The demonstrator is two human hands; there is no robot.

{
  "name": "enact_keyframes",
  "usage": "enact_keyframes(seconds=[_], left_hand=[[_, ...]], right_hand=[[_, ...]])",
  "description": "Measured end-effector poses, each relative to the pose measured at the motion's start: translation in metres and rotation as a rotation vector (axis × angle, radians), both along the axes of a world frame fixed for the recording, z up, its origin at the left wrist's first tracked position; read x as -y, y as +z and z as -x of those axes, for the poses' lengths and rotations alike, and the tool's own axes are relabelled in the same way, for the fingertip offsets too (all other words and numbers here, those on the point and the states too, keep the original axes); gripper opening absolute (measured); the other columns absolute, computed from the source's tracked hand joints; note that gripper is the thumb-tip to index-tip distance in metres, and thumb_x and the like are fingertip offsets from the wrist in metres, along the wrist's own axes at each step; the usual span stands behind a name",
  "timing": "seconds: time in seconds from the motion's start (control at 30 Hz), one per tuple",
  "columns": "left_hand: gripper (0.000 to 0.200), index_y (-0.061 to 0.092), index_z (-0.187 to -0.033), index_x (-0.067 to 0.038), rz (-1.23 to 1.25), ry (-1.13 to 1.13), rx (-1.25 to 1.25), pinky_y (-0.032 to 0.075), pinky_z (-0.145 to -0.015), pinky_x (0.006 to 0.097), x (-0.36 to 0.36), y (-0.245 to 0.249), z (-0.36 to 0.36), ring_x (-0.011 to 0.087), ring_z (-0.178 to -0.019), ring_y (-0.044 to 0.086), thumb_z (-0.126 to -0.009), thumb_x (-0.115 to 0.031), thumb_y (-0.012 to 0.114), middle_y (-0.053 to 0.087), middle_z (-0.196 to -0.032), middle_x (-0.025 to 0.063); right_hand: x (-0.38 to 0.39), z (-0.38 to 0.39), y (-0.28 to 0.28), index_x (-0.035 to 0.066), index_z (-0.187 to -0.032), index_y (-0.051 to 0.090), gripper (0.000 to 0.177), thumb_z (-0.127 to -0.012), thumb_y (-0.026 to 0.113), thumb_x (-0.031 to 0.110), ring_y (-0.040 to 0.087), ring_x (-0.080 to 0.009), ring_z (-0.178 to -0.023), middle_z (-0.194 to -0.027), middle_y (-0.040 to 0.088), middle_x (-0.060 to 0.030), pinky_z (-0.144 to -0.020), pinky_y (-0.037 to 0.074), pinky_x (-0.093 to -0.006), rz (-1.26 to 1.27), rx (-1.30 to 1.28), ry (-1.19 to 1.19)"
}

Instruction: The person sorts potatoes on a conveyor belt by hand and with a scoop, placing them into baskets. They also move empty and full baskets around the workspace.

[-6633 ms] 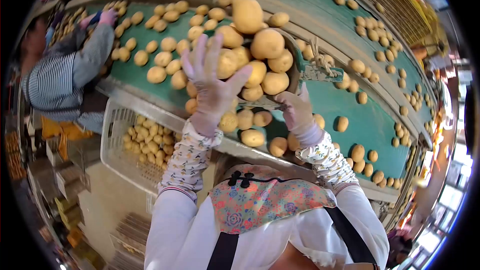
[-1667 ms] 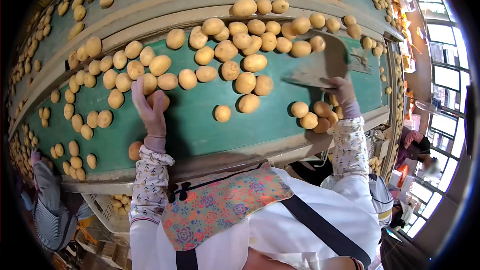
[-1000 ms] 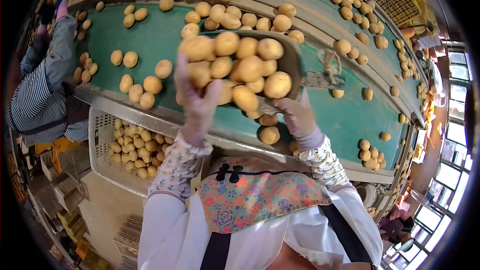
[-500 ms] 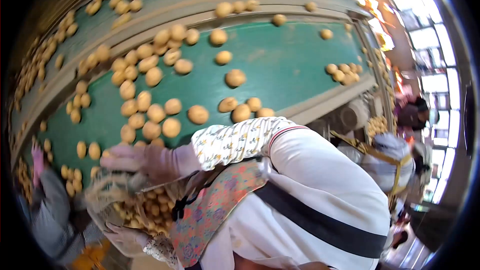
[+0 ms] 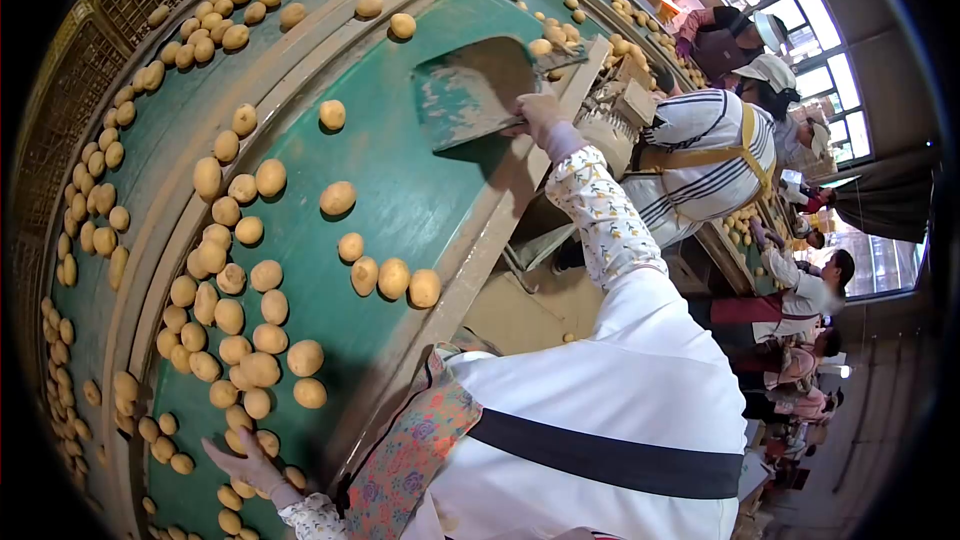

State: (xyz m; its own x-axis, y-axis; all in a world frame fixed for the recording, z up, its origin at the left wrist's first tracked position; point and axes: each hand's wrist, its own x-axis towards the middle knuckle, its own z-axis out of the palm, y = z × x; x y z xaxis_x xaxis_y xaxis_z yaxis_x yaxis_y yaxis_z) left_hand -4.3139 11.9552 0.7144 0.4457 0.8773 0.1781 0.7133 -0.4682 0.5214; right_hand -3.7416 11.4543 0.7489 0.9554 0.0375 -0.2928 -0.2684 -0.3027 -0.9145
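**Empty scoop on the green belt, mouth to the left**

Head view: The right hand (image 5: 540, 112), in a pale glove, sits in the upper middle of the frame. Its fingers are wrapped tight around the handle end of a green scoop (image 5: 465, 90). The scoop lies over the green conveyor belt (image 5: 420, 200), with a shadow just under its lower edge. Whether it touches the belt cannot be told. Its long axis runs roughly left to right across the frame. The handle is at the right, in the hand, and the wide flat mouth points to the left. No load shows in the pan.

The right arm's floral sleeve (image 5: 605, 225) runs down from the hand toward the white apron in the lower middle.

The left hand (image 5: 243, 460) is in the lower left corner, also gloved. Its fingers are spread open and hold nothing, just beside a cluster of potatoes (image 5: 235, 340) that fills the left part of the belt. Three more potatoes (image 5: 394, 278) lie in a row near the belt's right edge, well apart from the scoop.

A co-worker in a striped shirt (image 5: 700, 155) stands at the upper right, beyond the belt's end.
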Motion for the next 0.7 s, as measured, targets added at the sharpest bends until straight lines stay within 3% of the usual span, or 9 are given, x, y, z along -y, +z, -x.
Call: enact_keyframes(seconds=[0.07, 0.1, 0.13, 0.17, 0.2, 0.33, 0.5, 0.57, 0.7], left_hand=[[0.071, 0.036, -0.144, -0.003, 0.358, 0.099, 0.298, 0.035, -0.108, 0.0392, -0.017, -0.011, -0.006, 0.0296, -0.13, 0.043, -0.091, -0.043, 0.061, 0.037, -0.146, 0.0205], [0.067, 0.036, -0.144, -0.003, 0.533, 0.16, 0.45, 0.035, -0.108, 0.0379, -0.027, -0.026, -0.001, 0.0277, -0.13, 0.043, -0.094, -0.042, 0.058, 0.036, -0.147, 0.0202], [0.064, 0.035, -0.145, -0.003, 0.383, -0.05, 0.441, 0.035, -0.108, 0.0381, -0.032, -0.036, 0.006, 0.0282, -0.129, 0.042, -0.096, -0.042, 0.054, 0.036, -0.146, 0.0194], [0.062, 0.034, -0.146, -0.004, 0.229, -0.253, 0.447, 0.035, -0.108, 0.0384, -0.036, -0.045, 0.013, 0.0288, -0.129, 0.042, -0.099, -0.041, 0.049, 0.035, -0.146, 0.0186], [0.06, 0.033, -0.147, -0.004, 0.069, -0.456, 0.451, 0.035, -0.108, 0.0388, -0.024, -0.033, -0.015, 0.0296, -0.128, 0.042, -0.1, -0.04, 0.047, 0.034, -0.146, 0.0182], [0.06, 0.028, -0.146, 0.004, 0.527, -0.02, 0.81, 0.027, -0.113, 0.04, -0.01, -0.017, -0.068, 0.0277, -0.133, 0.035, -0.097, -0.026, 0.046, 0.033, -0.147, 0.0176], [0.067, 0.039, -0.143, -0.002, -0.211, -0.168, 0.428, 0.027, -0.112, 0.0427, -0.04, -0.024, -0.073, 0.0354, -0.135, 0.033, -0.086, -0.024, 0.067, 0.037, -0.144, 0.0192], [0.069, 0.045, -0.138, -0.002, 0.063, 0.06, 0.623, 0.032, -0.108, 0.0435, -0.057, -0.001, -0.066, 0.0359, -0.132, 0.037, -0.08, -0.025, 0.075, 0.042, -0.139, 0.0193], [0.061, 0.049, -0.133, 0.002, 0.025, 0.095, 0.479, 0.034, -0.108, 0.0372, -0.053, 0.058, -0.007, 0.0284, -0.129, 0.043, -0.081, -0.022, 0.073, 0.045, -0.139, 0.0172]], right_hand=[[-0.052, -0.001, -0.024, 0.003, -0.112, 0.054, 0.043, -0.071, 0.066, -0.002, 0.063, -0.0298, -0.075, -0.088, 0.057, -0.0127, -0.054, 0.06, -0.0437, 0.34, 0.285, 0.655], [-0.108, 0.019, -0.013, 0.002, -0.117, 0.052, 0.049, -0.07, 0.066, -0.002, 0.062, -0.0279, -0.075, -0.085, 0.056, -0.0122, -0.055, 0.06, -0.0422, 0.293, 0.206, 0.681], [-0.163, 0.039, -0.002, 0.001, -0.122, 0.049, 0.056, -0.069, 0.066, -0.002, 0.061, -0.026, -0.075, -0.083, 0.055, -0.0117, -0.055, 0.06, -0.0408, 0.25, 0.127, 0.702], [-0.221, 0.078, 0.015, 0.0, -0.126, 0.046, 0.061, -0.068, 0.066, -0.002, 0.061, -0.0231, -0.075, -0.078, 0.054, -0.0105, -0.055, 0.06, -0.0392, -0.108, -0.268, 0.27], [-0.254, 0.091, 0.005, -0.001, -0.128, 0.042, 0.065, -0.068, 0.065, -0.002, 0.061, -0.0223, -0.073, -0.076, 0.054, -0.0099, -0.053, 0.059, -0.0391, -0.08, -0.229, 0.376], [-0.351, 0.166, -0.01, 0.002, -0.134, 0.029, 0.066, -0.076, 0.06, 0.0, 0.065, -0.0233, -0.064, -0.083, 0.061, -0.0147, -0.048, 0.055, -0.0366, -0.21, -0.383, 0.622], [-0.406, 0.256, -0.026, 0.005, -0.131, 0.035, 0.058, -0.078, 0.057, -0.005, 0.058, -0.0151, -0.072, -0.085, 0.059, -0.0074, -0.06, 0.052, -0.0283, -0.524, -0.595, 0.76], [-0.423, 0.297, -0.036, 0.003, -0.128, 0.036, 0.055, -0.078, 0.056, -0.007, 0.059, -0.0152, -0.074, -0.089, 0.059, -0.0077, -0.062, 0.052, -0.0302, -0.637, -0.653, 0.817], [-0.438, 0.38, -0.041, 0.004, -0.124, 0.04, 0.048, -0.08, 0.057, -0.005, 0.06, -0.0155, -0.074, -0.091, 0.06, -0.0075, -0.063, 0.052, -0.0297, -0.715, -0.699, 0.866]])
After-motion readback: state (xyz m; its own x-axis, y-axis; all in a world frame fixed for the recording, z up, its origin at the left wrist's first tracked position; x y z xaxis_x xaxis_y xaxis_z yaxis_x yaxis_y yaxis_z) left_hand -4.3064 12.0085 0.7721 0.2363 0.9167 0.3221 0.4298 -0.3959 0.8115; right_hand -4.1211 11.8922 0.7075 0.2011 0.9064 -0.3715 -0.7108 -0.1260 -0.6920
